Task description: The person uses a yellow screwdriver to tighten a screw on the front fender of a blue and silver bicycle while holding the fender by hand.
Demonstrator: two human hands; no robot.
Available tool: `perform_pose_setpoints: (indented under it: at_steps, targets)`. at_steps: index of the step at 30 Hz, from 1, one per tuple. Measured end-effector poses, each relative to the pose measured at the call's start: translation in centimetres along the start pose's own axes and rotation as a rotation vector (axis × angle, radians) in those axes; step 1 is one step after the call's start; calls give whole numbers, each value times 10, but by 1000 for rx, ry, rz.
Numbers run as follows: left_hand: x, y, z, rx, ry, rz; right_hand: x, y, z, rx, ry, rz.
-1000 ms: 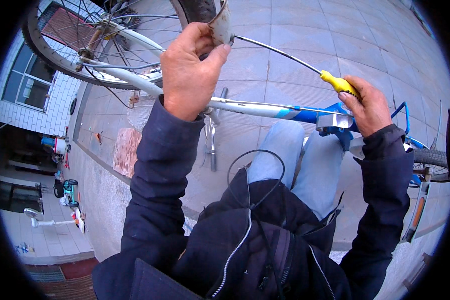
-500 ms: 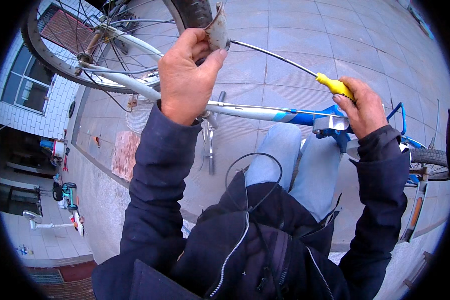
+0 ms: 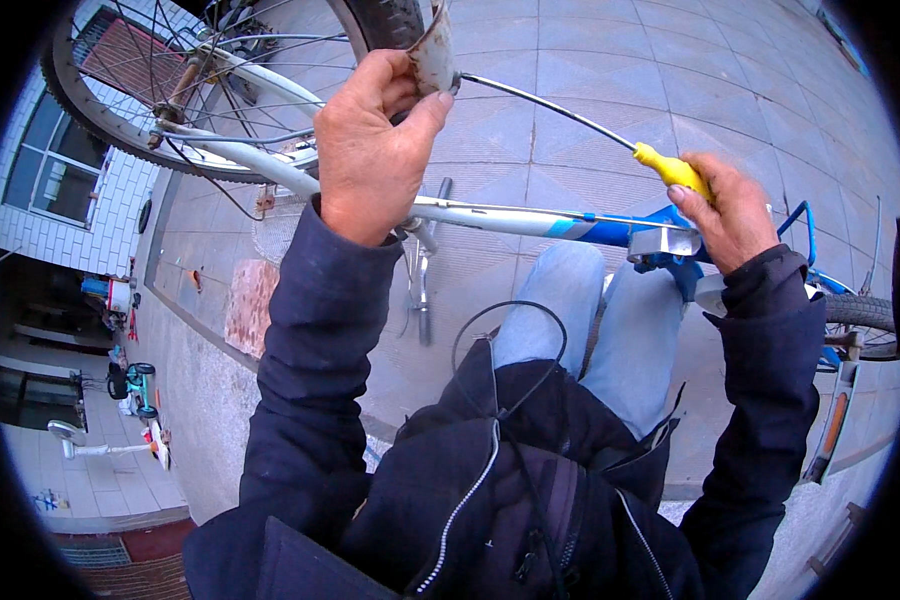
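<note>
Presently my left hand (image 3: 370, 150) is raised over the bicycle's white frame tube (image 3: 500, 215), closed around a worn grey strip of metal, apparently a mudguard end (image 3: 435, 50), pinched between thumb and fingers beside the black rear tyre (image 3: 390, 20). My right hand (image 3: 735, 215) is closed on the yellow handle of a long screwdriver (image 3: 670, 168); its thin steel shaft runs up and left across the paving, and its tip meets the mudguard end just beside my left thumb. Whether the tip sits in a screw I cannot tell; that spot is too small to read.

Below my right hand lies a shiny metal bracket (image 3: 665, 243) on the blue part of the frame (image 3: 610, 230), touching it. The spoked rear wheel (image 3: 170, 110) occupies the upper left corner of the view, and a second tyre (image 3: 865, 315) shows at the right edge. My knees in blue jeans (image 3: 595, 320) lie under the frame tube, with a thin black cable (image 3: 490, 330) looping over my dark jacket (image 3: 530, 470). The ground is grey paving slabs (image 3: 620, 70). A reddish mat (image 3: 250, 305) lies on the paving at left, well apart from both hands.
</note>
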State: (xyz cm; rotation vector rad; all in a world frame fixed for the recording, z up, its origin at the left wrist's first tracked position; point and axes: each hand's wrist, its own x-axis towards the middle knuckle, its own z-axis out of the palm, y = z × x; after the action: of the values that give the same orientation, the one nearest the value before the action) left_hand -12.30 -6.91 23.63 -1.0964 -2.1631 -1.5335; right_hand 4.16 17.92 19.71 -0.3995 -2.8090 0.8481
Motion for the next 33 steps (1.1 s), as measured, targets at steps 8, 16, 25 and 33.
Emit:
perform_pose_setpoints:
  at_steps: [8, 16, 25, 33]
  targets:
    - [-1, -2, -1, 29, 0, -6, -3, -1, 3, -40, 36, 29]
    - [0, -1, -2, 9, -15, -7, 0, -4, -1, 11, 20, 75]
    - [-1, 1, -1, 35, 4, -3, -5, 7, 7, 51, 30, -82]
    - [0, -1, 1, 6, 7, -4, -4, 6, 4, 88, 106, -16]
